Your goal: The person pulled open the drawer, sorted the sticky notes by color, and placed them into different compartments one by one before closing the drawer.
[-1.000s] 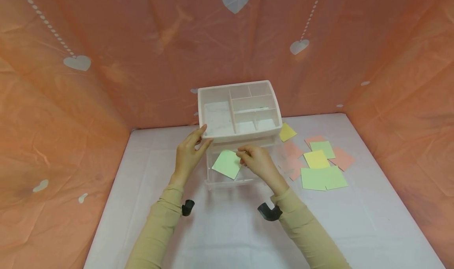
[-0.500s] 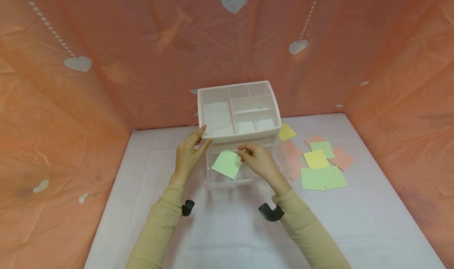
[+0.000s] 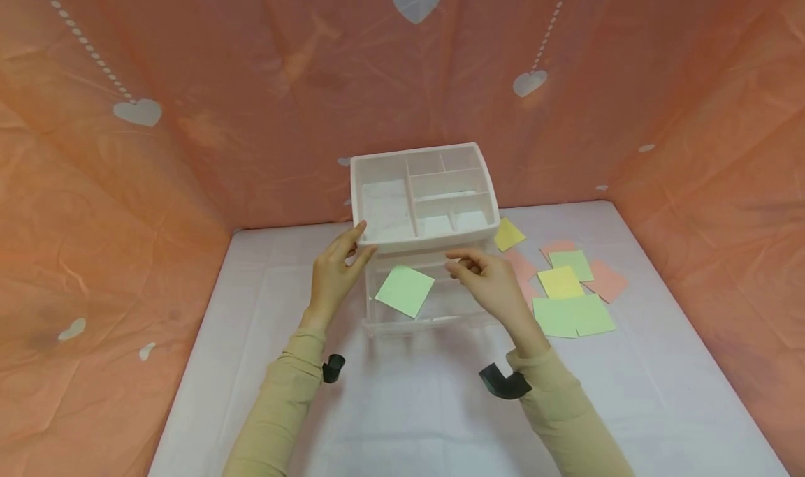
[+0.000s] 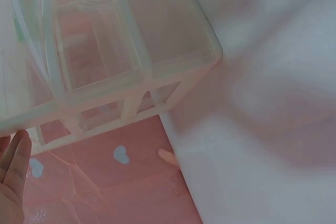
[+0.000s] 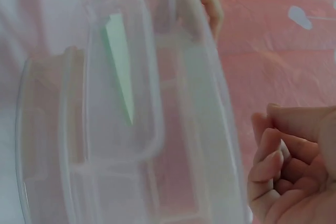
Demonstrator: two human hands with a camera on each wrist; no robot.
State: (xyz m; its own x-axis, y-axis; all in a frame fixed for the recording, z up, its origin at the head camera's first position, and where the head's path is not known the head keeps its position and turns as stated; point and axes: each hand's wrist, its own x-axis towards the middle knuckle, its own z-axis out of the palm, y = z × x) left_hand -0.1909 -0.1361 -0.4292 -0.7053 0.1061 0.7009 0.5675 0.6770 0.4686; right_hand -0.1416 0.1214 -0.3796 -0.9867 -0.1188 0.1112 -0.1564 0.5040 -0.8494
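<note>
A drawer organizer (image 3: 428, 239) with a white divided top tray stands at the back of the table. One of its clear drawers (image 3: 459, 309) is pulled out toward me. Green sticky notes (image 3: 405, 292) lie in that drawer, and their green edge shows through its wall in the right wrist view. My left hand (image 3: 333, 274) grips the front left corner of the organizer, thumb at the front and fingers along the side. Over the drawer's right part hovers my right hand (image 3: 487, 281), its fingers curled with nothing held, apart from the notes.
Several loose green, yellow and pink sticky notes (image 3: 562, 282) lie on the white table (image 3: 409, 407) right of the organizer, some overlapping. A yellow note (image 3: 509, 234) lies against its right side. Orange cloth (image 3: 302, 100) with hearts stands behind and at both sides.
My right hand has let go of the green sticky notes and moved right, away from them. The notes stay in the drawer. My left hand has not moved.
</note>
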